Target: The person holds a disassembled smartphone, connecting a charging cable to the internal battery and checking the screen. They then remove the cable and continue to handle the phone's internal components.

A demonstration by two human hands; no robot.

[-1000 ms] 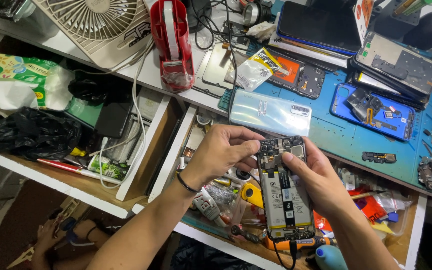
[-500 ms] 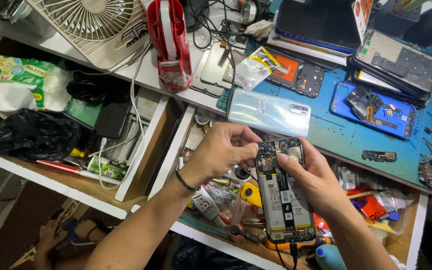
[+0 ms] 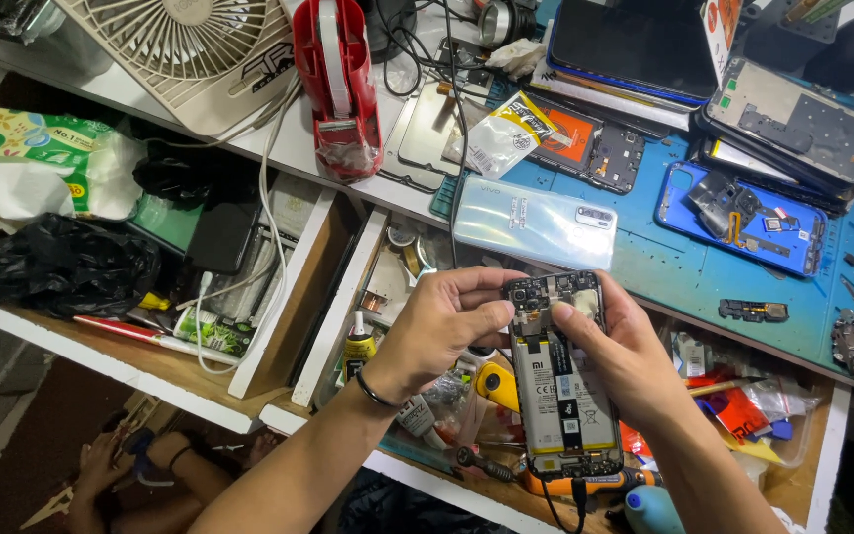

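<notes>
Two hands hold one opened phone, back cover off, battery and boards exposed, above an open drawer of tools. Left hand grips its upper left edge; right hand cradles the right side, thumb pressing the top. Pale blue back cover lies just beyond on the blue mat.

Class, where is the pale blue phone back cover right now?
In the head view, the pale blue back cover lies flat on the blue mat, just beyond the opened phone.
</notes>
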